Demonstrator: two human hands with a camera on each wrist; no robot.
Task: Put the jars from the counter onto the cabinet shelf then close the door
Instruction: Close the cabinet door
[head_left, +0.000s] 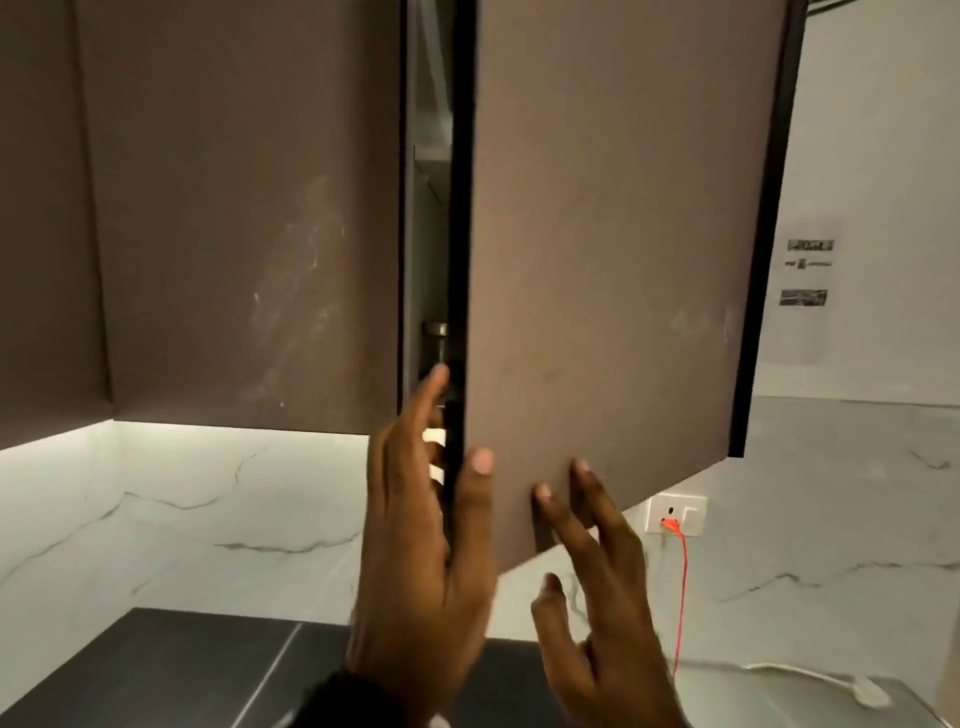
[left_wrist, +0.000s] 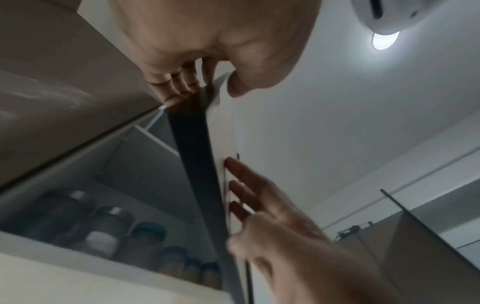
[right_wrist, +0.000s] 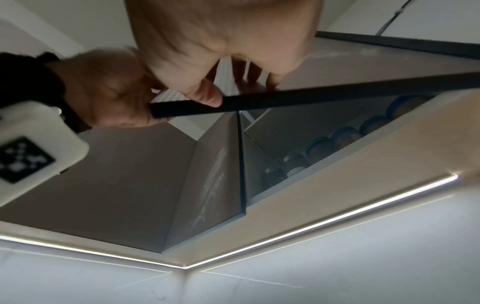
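The brown cabinet door stands partly open, hinged on its right side. My left hand pinches its free edge near the bottom corner, fingers behind the edge and thumb on the front. My right hand is open, its straight fingertips touching the door's front low down. Through the narrow gap a jar lid shows. In the left wrist view several jars stand in a row on the shelf behind the door's dark edge. The right wrist view shows the same jars from below.
A shut cabinet door is on the left. Below lie a dark counter and a marble backsplash. A wall socket with an orange cable hangs to the right. A light strip runs under the cabinet.
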